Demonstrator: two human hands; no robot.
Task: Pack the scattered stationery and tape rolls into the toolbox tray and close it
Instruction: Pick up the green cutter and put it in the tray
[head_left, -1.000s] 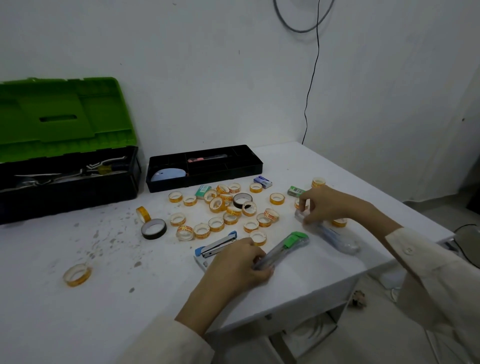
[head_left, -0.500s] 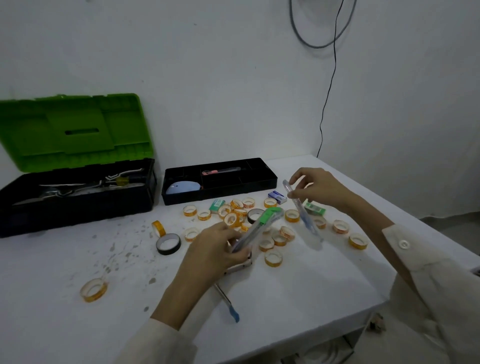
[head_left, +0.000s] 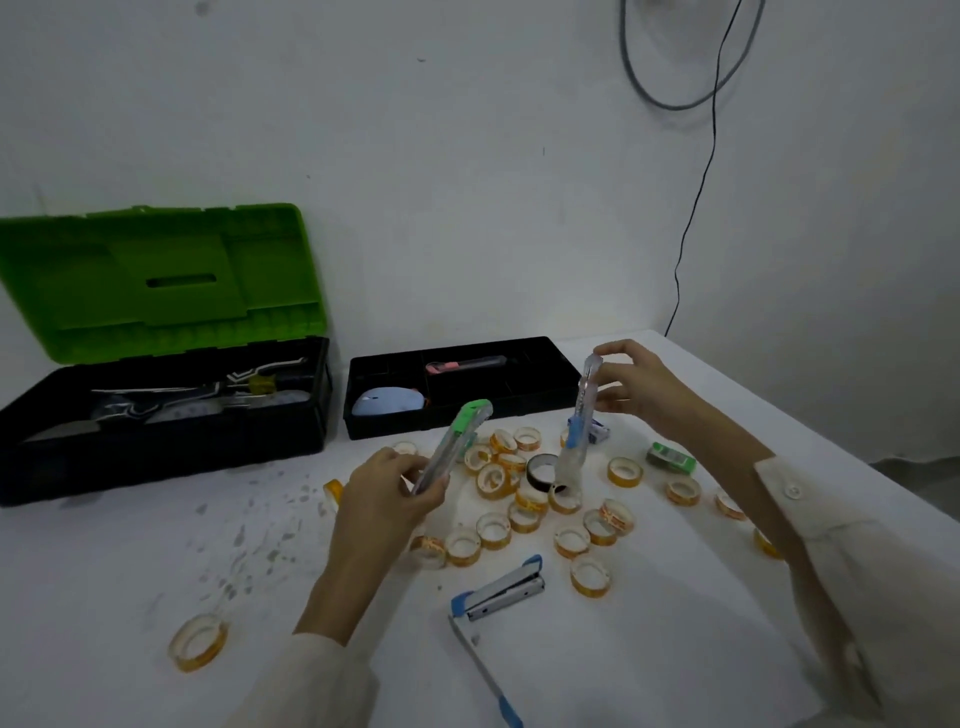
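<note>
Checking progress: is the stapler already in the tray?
No, the stapler lies on the table near the front edge, outside the tray.

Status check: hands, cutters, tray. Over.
Left hand grips green cutter, held up. Right hand pinches blue cutter by its top. Tray open ahead, neither cutter in. Tape rolls scattered between.

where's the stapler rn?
Head view, bottom centre: the stapler lies opened out on the table, untouched. It is just camera-side of the tape rolls and down-right of the left hand.
</note>
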